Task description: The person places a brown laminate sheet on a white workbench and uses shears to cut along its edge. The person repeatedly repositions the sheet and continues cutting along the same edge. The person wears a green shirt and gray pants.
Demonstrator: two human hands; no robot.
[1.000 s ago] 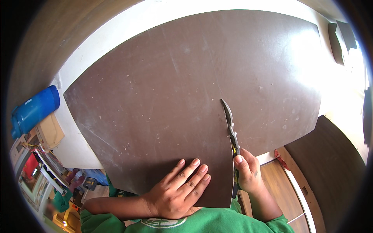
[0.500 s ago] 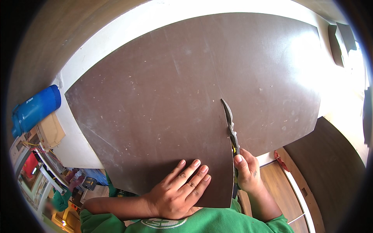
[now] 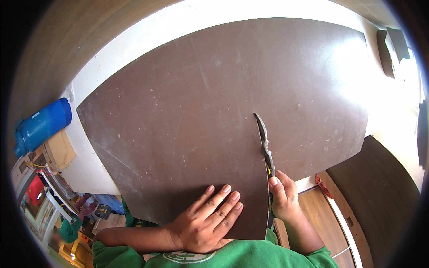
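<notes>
White worktop (image 3: 91, 156) under everything, bent round by the fisheye, and most of it sits beneath one big brown sheet (image 3: 192, 125) that fills the middle of the frame. Just right of centre, a dark cutting tool (image 3: 264, 142) with a bit of yellow near its handle lies along the sheet, tip pointing up, a straight edge of the sheet running down beside it. Right hand (image 3: 286, 201) has its handle wrapped in a grasp, thumb on top. Left hand (image 3: 206, 225) isn't gripping anything — palm down on the sheet at bottom centre, fingers spread.

Compared with a second ago, not much: the sheet's far edge sits slightly lower in the frame, with more white showing above it, while the tool's tip is at practically the same spot.

Further out, a blue bottle (image 3: 44, 125) lies at the left — a touch further right than before. Lower right has a dark curved-looking panel (image 3: 380, 178) and a small red scrap (image 3: 322, 185). Someone in a green sleeve (image 3: 69, 230) shows at lower left, blurry.
</notes>
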